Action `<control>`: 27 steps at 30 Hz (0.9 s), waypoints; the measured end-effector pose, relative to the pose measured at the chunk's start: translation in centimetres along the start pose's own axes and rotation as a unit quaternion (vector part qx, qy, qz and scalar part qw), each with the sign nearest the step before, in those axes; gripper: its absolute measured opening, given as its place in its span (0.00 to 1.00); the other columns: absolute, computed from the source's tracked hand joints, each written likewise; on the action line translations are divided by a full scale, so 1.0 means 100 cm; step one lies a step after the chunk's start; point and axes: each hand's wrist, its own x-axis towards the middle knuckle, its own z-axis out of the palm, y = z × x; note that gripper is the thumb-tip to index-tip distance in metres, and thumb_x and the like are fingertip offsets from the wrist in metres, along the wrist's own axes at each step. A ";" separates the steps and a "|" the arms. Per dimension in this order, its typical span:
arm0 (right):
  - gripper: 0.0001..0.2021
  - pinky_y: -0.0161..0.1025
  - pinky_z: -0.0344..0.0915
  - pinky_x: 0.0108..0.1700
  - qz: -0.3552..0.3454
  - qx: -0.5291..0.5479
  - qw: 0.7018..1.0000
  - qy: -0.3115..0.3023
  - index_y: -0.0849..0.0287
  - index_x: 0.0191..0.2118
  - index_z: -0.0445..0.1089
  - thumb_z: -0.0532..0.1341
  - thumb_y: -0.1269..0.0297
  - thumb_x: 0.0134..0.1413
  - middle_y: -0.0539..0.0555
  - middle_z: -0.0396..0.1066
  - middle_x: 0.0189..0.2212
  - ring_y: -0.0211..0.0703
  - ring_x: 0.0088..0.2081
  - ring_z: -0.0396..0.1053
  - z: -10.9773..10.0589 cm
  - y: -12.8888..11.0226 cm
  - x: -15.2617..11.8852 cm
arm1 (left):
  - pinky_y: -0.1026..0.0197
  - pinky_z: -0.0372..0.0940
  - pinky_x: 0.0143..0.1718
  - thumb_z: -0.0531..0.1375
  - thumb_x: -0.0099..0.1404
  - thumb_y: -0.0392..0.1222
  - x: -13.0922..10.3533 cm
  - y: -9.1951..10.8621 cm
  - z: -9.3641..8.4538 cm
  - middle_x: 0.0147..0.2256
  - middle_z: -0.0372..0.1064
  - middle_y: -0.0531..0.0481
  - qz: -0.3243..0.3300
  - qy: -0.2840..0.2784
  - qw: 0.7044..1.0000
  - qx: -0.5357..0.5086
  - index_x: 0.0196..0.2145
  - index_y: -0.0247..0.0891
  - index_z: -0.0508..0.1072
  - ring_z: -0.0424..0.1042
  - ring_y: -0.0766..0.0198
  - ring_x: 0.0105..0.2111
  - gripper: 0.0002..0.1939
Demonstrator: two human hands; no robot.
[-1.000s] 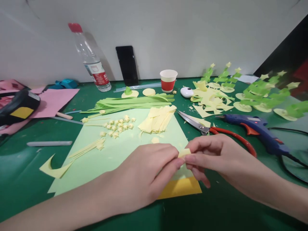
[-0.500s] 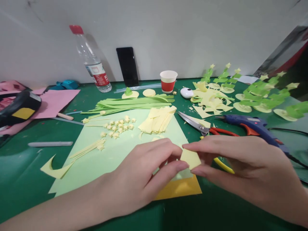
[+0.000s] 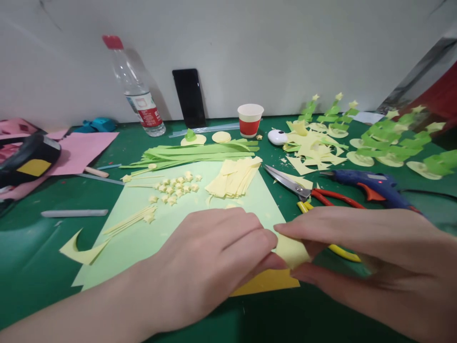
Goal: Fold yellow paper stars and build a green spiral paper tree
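Note:
Between my two hands is a small folded piece of pale yellow paper [image 3: 293, 250]. My left hand [image 3: 217, 262] pinches its left edge, with the fingers curled and the thumb partly hidden. On the other side, my right hand [image 3: 364, 257] grips it between thumb and index finger. Beneath them lies a light green paper sheet [image 3: 171, 238] with a golden-yellow sheet [image 3: 266, 282] showing under it. Small yellow paper stars [image 3: 174, 188] and a stack of yellow paper strips [image 3: 233, 177] rest on the green sheet. Scissors [image 3: 303, 190] with red handles lie just beyond my right hand.
A blue glue gun [image 3: 367, 183] lies at right, near paper plants [image 3: 392, 138] and yellow scraps [image 3: 316, 147]. Along the wall stand a bottle [image 3: 143, 100], a phone [image 3: 190, 97] and a paper cup [image 3: 250, 121]. Green strips [image 3: 196, 155] lie mid-table; pink paper [image 3: 84, 152] is at left.
Both hands have shifted slightly right and down with the yellow paper. The left fingers have curled further over its edge, and the paper is now tilted and slightly blurred.

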 end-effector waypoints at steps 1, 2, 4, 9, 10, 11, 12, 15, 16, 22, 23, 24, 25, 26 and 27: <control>0.10 0.20 0.66 0.27 0.000 -0.017 1.000 -0.001 0.61 0.35 0.69 0.60 0.80 0.44 0.46 0.73 0.25 0.28 0.23 0.68 -0.001 -0.001 0.001 | 0.65 0.50 0.20 0.43 0.70 0.38 0.000 -0.001 0.000 0.21 0.58 0.54 0.006 0.001 1.000 0.006 0.24 0.32 0.66 0.54 0.69 0.21 0.20; 0.10 0.20 0.66 0.26 0.000 -0.031 1.000 0.002 0.60 0.34 0.69 0.59 0.79 0.45 0.46 0.73 0.25 0.28 0.22 0.68 -0.001 -0.001 0.001 | 0.65 0.51 0.21 0.44 0.70 0.38 -0.001 -0.001 0.000 0.21 0.59 0.54 0.009 -0.002 1.000 0.012 0.24 0.32 0.66 0.55 0.69 0.22 0.20; 0.10 0.20 0.66 0.25 0.008 -0.056 0.998 0.002 0.58 0.34 0.68 0.57 0.79 0.46 0.45 0.72 0.25 0.27 0.23 0.68 -0.001 -0.001 0.002 | 0.65 0.52 0.22 0.45 0.69 0.36 -0.002 -0.002 0.001 0.21 0.60 0.53 0.013 -0.005 1.000 0.026 0.25 0.32 0.66 0.55 0.68 0.22 0.18; 0.09 0.17 0.63 0.24 -0.008 -0.088 0.996 -0.019 0.58 0.34 0.69 0.56 0.77 0.47 0.44 0.70 0.25 0.25 0.22 0.67 0.000 0.000 0.003 | 0.65 0.52 0.21 0.47 0.68 0.38 -0.001 0.000 0.002 0.23 0.63 0.53 -0.004 -0.012 1.000 0.013 0.26 0.32 0.67 0.57 0.68 0.22 0.15; 0.09 0.17 0.63 0.24 -0.013 -0.088 0.996 -0.021 0.58 0.35 0.69 0.56 0.76 0.48 0.45 0.70 0.26 0.25 0.23 0.67 0.000 0.000 0.003 | 0.66 0.54 0.22 0.48 0.68 0.38 0.000 0.000 0.001 0.23 0.63 0.53 -0.025 -0.017 0.999 -0.020 0.27 0.32 0.67 0.58 0.68 0.22 0.14; 0.10 0.17 0.63 0.25 -0.013 -0.088 0.996 -0.024 0.58 0.35 0.69 0.56 0.76 0.48 0.45 0.70 0.27 0.25 0.24 0.67 0.000 0.000 0.003 | 0.68 0.55 0.22 0.50 0.67 0.38 0.001 0.001 0.001 0.23 0.64 0.54 -0.056 -0.022 0.996 -0.067 0.28 0.32 0.67 0.59 0.70 0.22 0.13; 0.10 0.18 0.63 0.26 -0.011 -0.088 0.996 -0.025 0.57 0.36 0.68 0.55 0.76 0.49 0.45 0.70 0.28 0.25 0.25 0.67 0.000 0.000 0.003 | 0.70 0.56 0.23 0.51 0.66 0.38 0.002 0.001 0.000 0.24 0.64 0.55 -0.093 -0.024 0.988 -0.123 0.29 0.33 0.68 0.60 0.71 0.22 0.10; 0.12 0.19 0.63 0.26 -0.010 -0.080 0.996 -0.034 0.56 0.37 0.68 0.52 0.77 0.50 0.46 0.69 0.30 0.25 0.26 0.66 -0.001 0.001 0.003 | 0.75 0.56 0.22 0.54 0.63 0.35 0.006 0.001 -0.001 0.22 0.62 0.59 -0.196 -0.026 0.937 -0.286 0.26 0.36 0.67 0.60 0.75 0.22 0.08; 0.12 0.19 0.63 0.27 -0.008 -0.081 0.996 -0.034 0.56 0.37 0.67 0.52 0.77 0.50 0.46 0.68 0.29 0.24 0.26 0.66 -0.001 0.002 0.003 | 0.76 0.55 0.22 0.54 0.63 0.35 0.006 0.001 -0.001 0.21 0.61 0.60 -0.221 -0.029 0.920 -0.322 0.25 0.37 0.66 0.60 0.75 0.21 0.09; 0.13 0.18 0.64 0.27 -0.016 -0.106 0.994 0.028 0.58 0.37 0.66 0.52 0.80 0.47 0.45 0.69 0.28 0.25 0.22 0.64 0.002 0.000 0.003 | 0.74 0.52 0.20 0.53 0.63 0.41 0.004 0.003 0.002 0.20 0.54 0.59 -0.316 -0.093 0.835 -0.440 0.23 0.37 0.61 0.54 0.73 0.20 0.12; 0.13 0.18 0.65 0.27 -0.014 -0.109 0.993 0.036 0.57 0.36 0.66 0.52 0.80 0.47 0.45 0.70 0.28 0.25 0.22 0.65 0.002 0.000 0.004 | 0.74 0.52 0.20 0.54 0.62 0.41 0.003 0.003 0.002 0.20 0.54 0.59 -0.322 -0.100 0.826 -0.451 0.22 0.37 0.61 0.54 0.73 0.21 0.12; 0.13 0.19 0.65 0.27 -0.009 -0.113 0.993 0.036 0.56 0.37 0.67 0.53 0.79 0.47 0.45 0.70 0.28 0.26 0.23 0.66 0.003 -0.001 0.004 | 0.74 0.52 0.20 0.54 0.62 0.42 0.003 0.003 0.002 0.20 0.55 0.59 -0.326 -0.103 0.820 -0.459 0.22 0.37 0.61 0.55 0.73 0.21 0.12; 0.13 0.19 0.66 0.27 -0.007 -0.114 0.993 0.032 0.56 0.37 0.67 0.53 0.79 0.48 0.45 0.71 0.29 0.26 0.24 0.67 0.003 -0.001 0.004 | 0.74 0.53 0.21 0.54 0.62 0.41 0.004 0.003 0.001 0.21 0.57 0.59 -0.328 -0.107 0.816 -0.465 0.22 0.37 0.62 0.56 0.73 0.21 0.12; 0.13 0.19 0.66 0.27 -0.006 -0.112 0.993 0.023 0.56 0.37 0.67 0.53 0.79 0.48 0.46 0.71 0.29 0.27 0.25 0.67 0.003 -0.001 0.004 | 0.74 0.54 0.22 0.54 0.62 0.41 0.004 0.003 0.000 0.21 0.58 0.59 -0.326 -0.110 0.813 -0.470 0.22 0.37 0.63 0.58 0.73 0.22 0.12; 0.13 0.19 0.66 0.27 -0.012 -0.107 0.994 0.013 0.56 0.37 0.67 0.54 0.79 0.48 0.46 0.71 0.30 0.27 0.26 0.68 0.003 -0.001 0.004 | 0.74 0.56 0.23 0.53 0.63 0.41 0.004 0.002 0.000 0.22 0.60 0.59 -0.326 -0.113 0.811 -0.472 0.22 0.38 0.64 0.60 0.73 0.23 0.12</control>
